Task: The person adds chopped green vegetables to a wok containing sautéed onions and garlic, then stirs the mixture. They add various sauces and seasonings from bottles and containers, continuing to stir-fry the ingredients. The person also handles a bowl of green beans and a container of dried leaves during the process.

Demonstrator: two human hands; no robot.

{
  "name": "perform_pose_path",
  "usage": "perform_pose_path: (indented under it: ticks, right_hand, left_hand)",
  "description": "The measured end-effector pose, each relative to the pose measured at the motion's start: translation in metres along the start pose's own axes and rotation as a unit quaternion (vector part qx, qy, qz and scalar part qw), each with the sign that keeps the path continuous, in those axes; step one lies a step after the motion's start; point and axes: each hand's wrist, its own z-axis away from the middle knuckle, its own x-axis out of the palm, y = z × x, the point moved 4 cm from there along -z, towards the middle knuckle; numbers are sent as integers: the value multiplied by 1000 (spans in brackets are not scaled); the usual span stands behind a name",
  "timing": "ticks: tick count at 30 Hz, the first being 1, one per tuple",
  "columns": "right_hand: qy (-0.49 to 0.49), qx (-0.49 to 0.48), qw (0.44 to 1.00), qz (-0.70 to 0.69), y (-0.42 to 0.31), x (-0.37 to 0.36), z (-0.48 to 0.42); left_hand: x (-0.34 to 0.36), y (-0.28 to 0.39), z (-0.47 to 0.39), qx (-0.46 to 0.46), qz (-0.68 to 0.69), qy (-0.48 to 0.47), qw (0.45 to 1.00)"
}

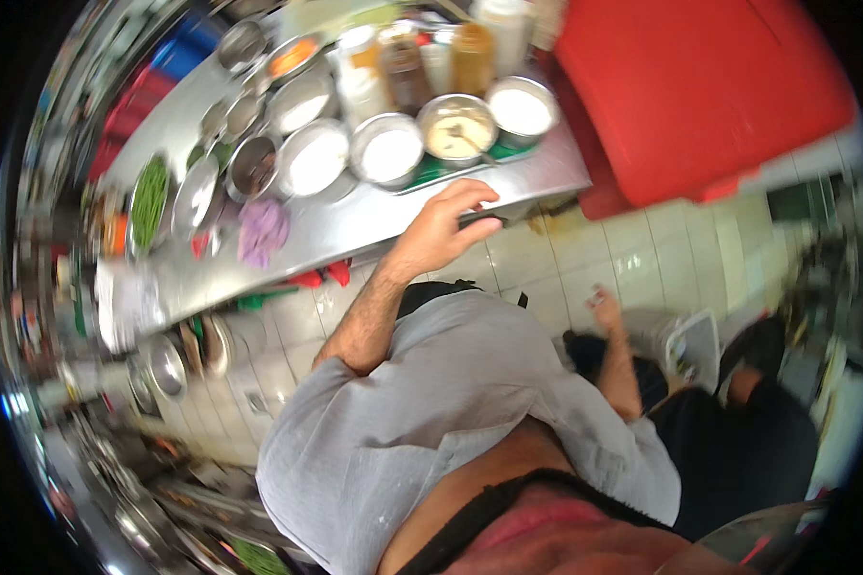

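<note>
My left hand [442, 226] hovers near the front edge of a stainless steel table [374, 223], its fingers apart and holding nothing. Just beyond it, a steel bowl of pale yellow mixture [460, 129] with a spoon in it stands on a green tray [431, 172]. Bowls of white contents flank that one: one bowl [387, 151] to the left, another bowl [521, 108] to the right. My right hand [605, 307] hangs low at my right side over the tiled floor. It is small and blurred, so its grip is unclear.
Squeeze bottles [406, 68] stand behind the bowls. A purple cloth [262, 231] and a bowl of green beans [149, 205] are further left. A large red plastic box [697, 93] adjoins the table's right end. At right are a waste bin [694, 348] and a person in black clothing [744, 453].
</note>
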Motion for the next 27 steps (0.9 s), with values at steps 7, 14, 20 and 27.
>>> perform_pose_path:
  ticks: [7,14,20,27]
  right_hand:
    - [-206,-91,973,-48,-203,128,13]
    - [-240,-189,951,41,-295,183,-7]
    - [-281,-232,928,83,-400,247,31]
    - [-367,-414,830,74,-602,384,162]
  left_hand:
    - [-45,-12,53,-41,-99,36,994]
    - [-125,-22,146,-111,-121,98,982]
    - [-216,-37,253,-149,-113,193,963]
    - [-328,-62,405,-168,-147,334,916]
